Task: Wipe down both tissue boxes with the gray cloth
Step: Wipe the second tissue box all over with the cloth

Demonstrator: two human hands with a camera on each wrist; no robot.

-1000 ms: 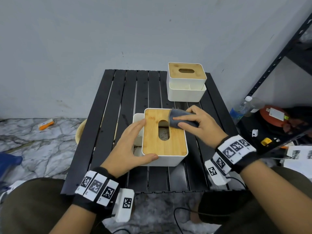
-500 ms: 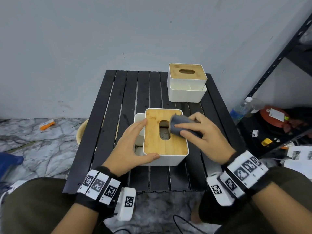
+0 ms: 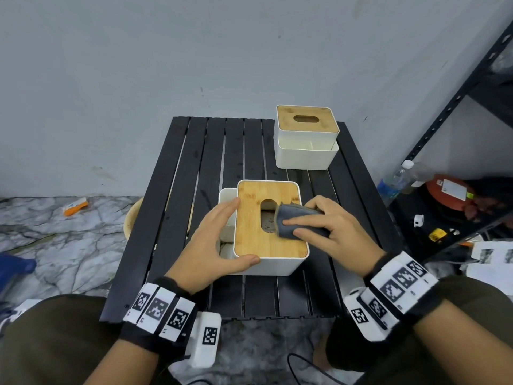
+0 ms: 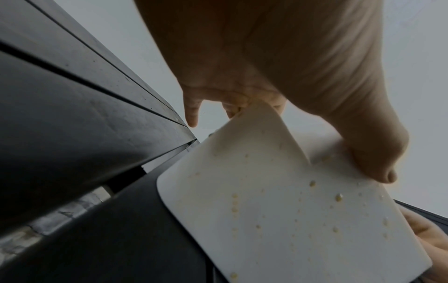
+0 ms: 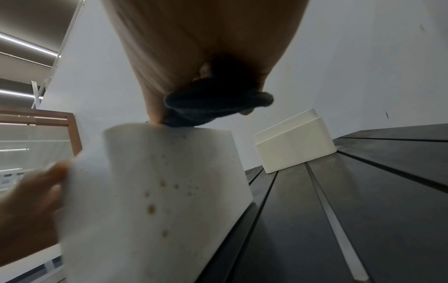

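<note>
Right hand (image 3: 330, 232) fingers curled on soft gray cloth (image 3: 294, 222); left hand (image 3: 213, 245) braces light, slippery near box (image 3: 270, 229) at 9 o'clock.

Black slatted table (image 3: 211, 168) carries near tissue box (image 3: 266, 263), far tissue box (image 3: 305, 157).
</note>
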